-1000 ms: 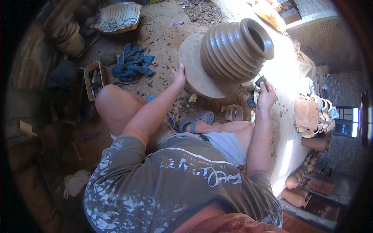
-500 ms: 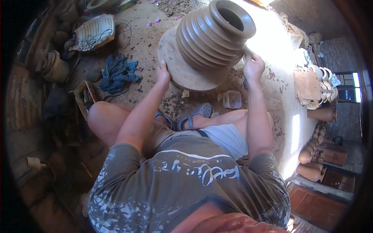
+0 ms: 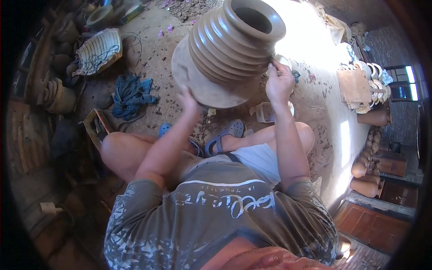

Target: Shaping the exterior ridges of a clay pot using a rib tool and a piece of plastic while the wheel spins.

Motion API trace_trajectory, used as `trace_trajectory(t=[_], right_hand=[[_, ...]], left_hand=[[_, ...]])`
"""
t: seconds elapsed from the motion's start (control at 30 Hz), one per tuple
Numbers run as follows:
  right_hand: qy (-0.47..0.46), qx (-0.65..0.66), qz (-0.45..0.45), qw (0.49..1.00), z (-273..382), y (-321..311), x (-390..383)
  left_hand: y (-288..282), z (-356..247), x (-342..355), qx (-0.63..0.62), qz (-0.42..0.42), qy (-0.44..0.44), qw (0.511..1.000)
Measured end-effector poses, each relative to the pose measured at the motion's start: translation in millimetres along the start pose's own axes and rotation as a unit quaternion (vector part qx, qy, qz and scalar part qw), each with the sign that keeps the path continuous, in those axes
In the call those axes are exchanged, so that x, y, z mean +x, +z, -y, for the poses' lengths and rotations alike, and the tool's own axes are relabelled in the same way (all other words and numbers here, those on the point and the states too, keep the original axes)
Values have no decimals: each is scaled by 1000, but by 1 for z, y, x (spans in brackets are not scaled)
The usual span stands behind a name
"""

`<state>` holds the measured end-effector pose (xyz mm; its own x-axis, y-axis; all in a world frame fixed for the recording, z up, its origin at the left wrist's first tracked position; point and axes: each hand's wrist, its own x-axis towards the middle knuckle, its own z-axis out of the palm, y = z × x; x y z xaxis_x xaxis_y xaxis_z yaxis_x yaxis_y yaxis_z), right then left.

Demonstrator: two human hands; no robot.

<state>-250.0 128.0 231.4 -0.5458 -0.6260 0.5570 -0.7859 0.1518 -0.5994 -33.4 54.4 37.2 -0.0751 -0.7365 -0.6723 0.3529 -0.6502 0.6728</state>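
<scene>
A ribbed, wet grey-brown clay pot with a wide flared mouth stands on a round, clay-smeared turntable in front of me. My left hand is at the turntable's near left rim, its fingers smeared by motion. My right hand is closed in a pinch against the pot's right side, below the flared rim. Whatever its fingertips hold, if anything, is too small to make out.
A whitish plastic tub sits on the floor near my foot. To the left lie a blue cloth, a ribbed shallow basket and an open box. Several clay pots line the right side.
My left hand has slid down and slightly right along the turntable's rim. The pot, the turntable and my right hand appear farther left in view.
</scene>
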Motion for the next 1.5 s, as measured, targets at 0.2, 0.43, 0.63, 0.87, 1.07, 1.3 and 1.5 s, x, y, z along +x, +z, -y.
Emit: trace_trajectory(t=[0.2,0.43,0.63,0.87,1.07,1.3,1.5], right_hand=[[0,12,-2,1000,13,2,-4],[6,-7,-1,1000,12,1,0],[8,-6,-23,1000,1,-5,1],[26,-8,-15,1000,1,-1,1],[30,23,15,999,13,-1,0],[37,48,5,998,13,-9,36],[23,33,10,999,15,-6,29]], left_hand=[[7,40,-9,63,-37,44,996],[-1,101,-26,48,60,-56,995],[0,-7,7,-23,55,-4,998],[-8,102,-35,130,140,-136,972],[-36,-2,74,-11,61,41,997],[-5,70,-46,96,74,-69,990],[-19,-6,35,-17,101,28,994]])
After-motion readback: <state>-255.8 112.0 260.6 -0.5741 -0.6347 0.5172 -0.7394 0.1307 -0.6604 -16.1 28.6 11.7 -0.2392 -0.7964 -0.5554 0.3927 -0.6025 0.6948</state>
